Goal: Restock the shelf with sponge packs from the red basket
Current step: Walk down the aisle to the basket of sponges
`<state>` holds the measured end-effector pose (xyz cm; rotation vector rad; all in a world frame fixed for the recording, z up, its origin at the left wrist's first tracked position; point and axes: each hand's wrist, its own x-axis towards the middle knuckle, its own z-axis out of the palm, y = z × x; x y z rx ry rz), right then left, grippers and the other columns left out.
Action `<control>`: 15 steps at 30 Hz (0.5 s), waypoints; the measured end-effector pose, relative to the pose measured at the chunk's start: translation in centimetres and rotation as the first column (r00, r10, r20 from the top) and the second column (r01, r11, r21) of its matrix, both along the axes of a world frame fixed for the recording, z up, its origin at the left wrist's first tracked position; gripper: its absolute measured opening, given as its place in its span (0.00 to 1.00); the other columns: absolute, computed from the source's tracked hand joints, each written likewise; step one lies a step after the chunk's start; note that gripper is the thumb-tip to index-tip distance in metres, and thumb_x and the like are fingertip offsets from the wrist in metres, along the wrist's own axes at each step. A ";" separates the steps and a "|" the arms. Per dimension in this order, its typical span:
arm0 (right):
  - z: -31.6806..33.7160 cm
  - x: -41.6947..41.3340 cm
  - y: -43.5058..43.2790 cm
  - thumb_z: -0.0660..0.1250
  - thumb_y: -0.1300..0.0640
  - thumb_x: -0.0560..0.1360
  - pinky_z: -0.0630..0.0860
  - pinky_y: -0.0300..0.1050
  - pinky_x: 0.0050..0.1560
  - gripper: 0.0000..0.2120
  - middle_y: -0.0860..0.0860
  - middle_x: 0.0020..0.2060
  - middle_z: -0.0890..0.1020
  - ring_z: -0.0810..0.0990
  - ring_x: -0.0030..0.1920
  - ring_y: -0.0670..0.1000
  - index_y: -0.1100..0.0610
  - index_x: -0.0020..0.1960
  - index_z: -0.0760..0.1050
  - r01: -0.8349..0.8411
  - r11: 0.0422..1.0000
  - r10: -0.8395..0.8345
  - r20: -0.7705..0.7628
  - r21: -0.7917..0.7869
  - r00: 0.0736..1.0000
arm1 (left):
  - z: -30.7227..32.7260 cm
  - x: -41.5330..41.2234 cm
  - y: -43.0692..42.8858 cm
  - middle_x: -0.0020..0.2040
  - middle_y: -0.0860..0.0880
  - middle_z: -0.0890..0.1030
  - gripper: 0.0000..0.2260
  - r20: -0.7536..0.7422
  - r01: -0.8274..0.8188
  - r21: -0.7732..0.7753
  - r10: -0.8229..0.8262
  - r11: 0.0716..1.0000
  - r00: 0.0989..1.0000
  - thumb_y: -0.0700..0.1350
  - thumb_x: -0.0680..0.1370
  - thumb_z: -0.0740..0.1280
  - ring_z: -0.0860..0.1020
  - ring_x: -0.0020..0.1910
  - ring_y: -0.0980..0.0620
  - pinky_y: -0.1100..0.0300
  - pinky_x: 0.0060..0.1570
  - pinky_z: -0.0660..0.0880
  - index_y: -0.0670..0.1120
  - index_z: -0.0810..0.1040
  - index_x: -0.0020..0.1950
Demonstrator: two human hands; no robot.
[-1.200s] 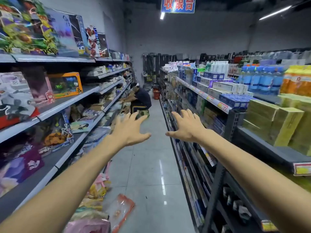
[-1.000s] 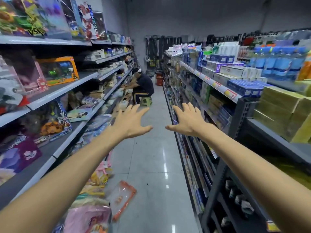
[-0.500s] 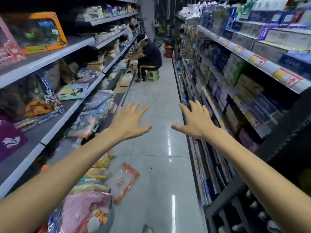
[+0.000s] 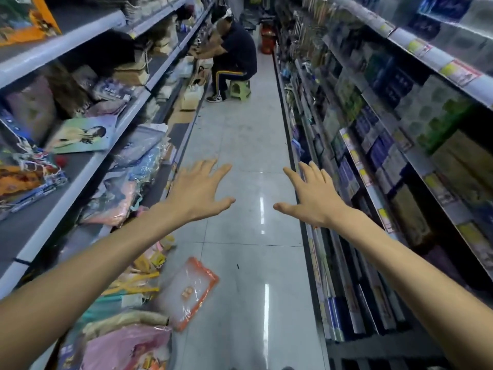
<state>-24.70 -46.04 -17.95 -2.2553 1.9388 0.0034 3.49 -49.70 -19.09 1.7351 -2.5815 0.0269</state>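
Both my arms reach forward over the aisle floor. My left hand has its fingers spread and holds nothing. My right hand is spread the same way, empty, close to the right-hand shelf edge. A red basket stands on the floor at the far end of the aisle, beyond a seated person. I cannot make out any sponge packs.
A person sits on a small green stool far down the aisle on the left side. Toy shelves line the left, boxed goods shelves the right. An orange-edged plastic pack and other bags lie on the floor at lower left.
The view has tilted downward, so the upper shelves and ceiling have left the frame and more floor shows. Both hands stay spread and empty in front of me.
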 end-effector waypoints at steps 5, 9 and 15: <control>-1.1 -1.2 -7.7 0.62 0.29 0.76 0.42 0.61 0.80 0.46 0.59 0.83 0.47 0.40 0.82 0.61 0.48 0.84 0.46 -0.003 1.000 0.003 0.011 0.014 1.000 | -0.9 -1.3 -7.7 0.81 0.44 0.61 0.40 -0.011 0.040 -0.007 -0.040 0.999 0.999 0.71 0.73 0.54 0.60 0.79 0.42 0.40 0.74 0.62 0.55 0.57 0.82; -2.1 -2.7 -15.5 0.61 0.29 0.76 0.40 0.61 0.80 0.47 0.59 0.83 0.46 0.39 0.82 0.61 0.48 0.84 0.45 -0.020 1.000 0.020 0.009 -0.004 1.000 | -1.5 -3.4 -15.2 0.81 0.44 0.61 0.41 -0.010 0.058 -0.017 -0.058 0.998 0.998 0.72 0.72 0.53 0.59 0.79 0.42 0.40 0.75 0.60 0.55 0.57 0.82; -1.8 -6.2 -30.5 0.60 0.28 0.76 0.40 0.60 0.81 0.47 0.59 0.83 0.44 0.38 0.82 0.61 0.48 0.84 0.43 -0.012 1.000 0.012 0.030 -0.005 0.999 | -1.0 -7.7 -30.0 0.82 0.45 0.58 0.41 -0.014 0.039 0.016 -0.038 0.999 0.999 0.72 0.73 0.54 0.56 0.81 0.43 0.39 0.75 0.61 0.57 0.53 0.82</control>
